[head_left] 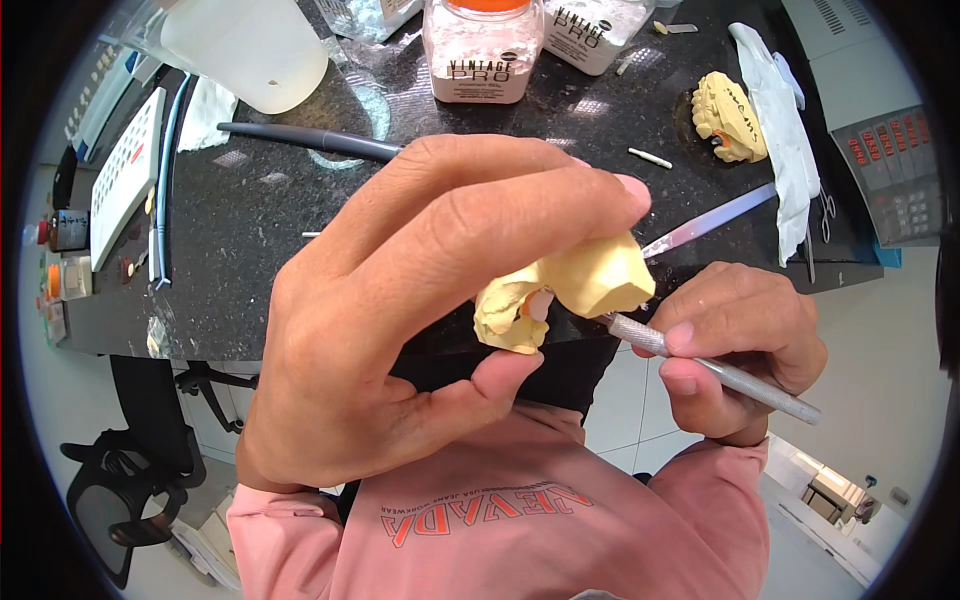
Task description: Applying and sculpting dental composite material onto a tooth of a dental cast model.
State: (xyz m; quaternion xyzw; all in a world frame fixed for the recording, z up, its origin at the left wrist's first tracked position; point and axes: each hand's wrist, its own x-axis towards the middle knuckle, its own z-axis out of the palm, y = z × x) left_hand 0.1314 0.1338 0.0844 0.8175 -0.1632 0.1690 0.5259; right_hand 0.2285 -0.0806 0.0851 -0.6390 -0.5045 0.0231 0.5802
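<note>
My left hand holds up a yellow plaster dental model, fingers over its top and thumb under its lower part. A small whitish tooth with an orange edge shows in a gap of the model. On the right, my right hand pinches a slim knurled metal tool that looks like a craft knife. The tool's front end meets the model's lower right edge; its tip is hidden there, so I cannot tell whether it cuts in.
On the black speckled worktop stand powder jars and a cloudy plastic container. Another yellow dental model lies at right beside white tissue. A lilac-handled brush and a dark-handled tool lie behind my hands.
</note>
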